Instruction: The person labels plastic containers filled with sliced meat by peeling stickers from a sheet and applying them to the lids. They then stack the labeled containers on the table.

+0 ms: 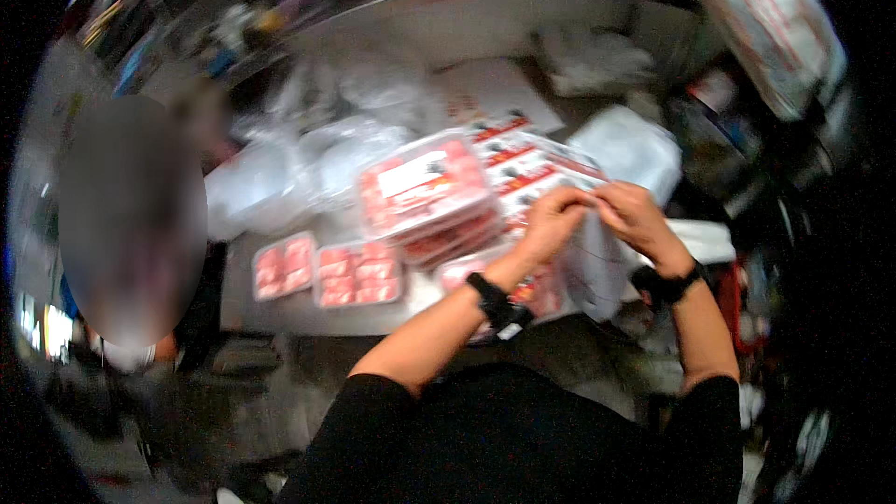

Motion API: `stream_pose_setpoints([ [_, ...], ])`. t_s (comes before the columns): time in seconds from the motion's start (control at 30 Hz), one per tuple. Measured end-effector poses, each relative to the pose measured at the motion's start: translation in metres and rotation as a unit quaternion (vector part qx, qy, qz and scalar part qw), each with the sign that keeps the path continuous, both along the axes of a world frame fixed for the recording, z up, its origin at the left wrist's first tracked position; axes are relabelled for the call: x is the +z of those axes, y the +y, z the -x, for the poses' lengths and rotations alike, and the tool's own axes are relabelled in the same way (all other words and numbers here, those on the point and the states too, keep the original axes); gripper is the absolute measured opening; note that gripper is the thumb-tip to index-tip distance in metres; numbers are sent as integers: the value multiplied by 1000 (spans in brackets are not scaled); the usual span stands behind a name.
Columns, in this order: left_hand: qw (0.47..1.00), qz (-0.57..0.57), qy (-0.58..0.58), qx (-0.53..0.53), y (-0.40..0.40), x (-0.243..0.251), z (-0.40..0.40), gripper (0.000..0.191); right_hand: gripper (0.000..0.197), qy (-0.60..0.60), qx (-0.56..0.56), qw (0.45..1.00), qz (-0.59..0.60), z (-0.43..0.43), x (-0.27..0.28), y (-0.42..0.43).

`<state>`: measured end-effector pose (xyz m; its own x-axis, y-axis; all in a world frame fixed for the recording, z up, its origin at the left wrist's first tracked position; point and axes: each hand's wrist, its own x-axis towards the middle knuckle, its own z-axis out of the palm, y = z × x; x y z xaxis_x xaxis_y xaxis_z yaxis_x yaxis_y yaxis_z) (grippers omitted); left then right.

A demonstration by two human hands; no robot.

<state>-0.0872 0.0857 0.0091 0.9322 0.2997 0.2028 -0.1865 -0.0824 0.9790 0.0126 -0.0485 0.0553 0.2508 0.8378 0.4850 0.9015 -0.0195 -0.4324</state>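
Note:
My left hand (560, 220) and my right hand (630, 213) meet with their fingertips together over the right part of the table. A thin, pale plastic bag (595, 266) seems to hang from my fingers; blur hides the exact grip. Just left of my hands lie sheets of red and white printed labels (514, 161). Beside them stands a stack of clear plastic trays of pink meat (427, 185), the top one bearing a label. Two small packs of meat, one far left (283, 266) and one nearer (358, 273), lie at the table's front edge. More packs are partly hidden under my left forearm.
Clear plastic bags or wrapping (357, 147) cover the back left of the table (259, 318). A white plastic bag (630, 147) lies behind my right hand. A large printed bag (777, 21) is at the upper right. Another person (133, 224) is at the left.

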Motion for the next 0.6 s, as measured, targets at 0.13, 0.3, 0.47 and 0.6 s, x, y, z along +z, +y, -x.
stream_pose_setpoints([
  [0.13,993,-87,-44,61,-6,-16,-14,15,12,-55,-19,998,25,8,12,0],
  [0.3,994,-11,-59,90,-9,-9,-6,14,7,-2,-49,997,55,15,15,7],
  [0.47,994,1,-54,94,-7,-14,-16,12,8,-28,-27,998,45,6,15,10],
  [0.6,989,100,-72,81,-8,-23,-22,11,6,-60,-29,997,40,4,10,15],
])
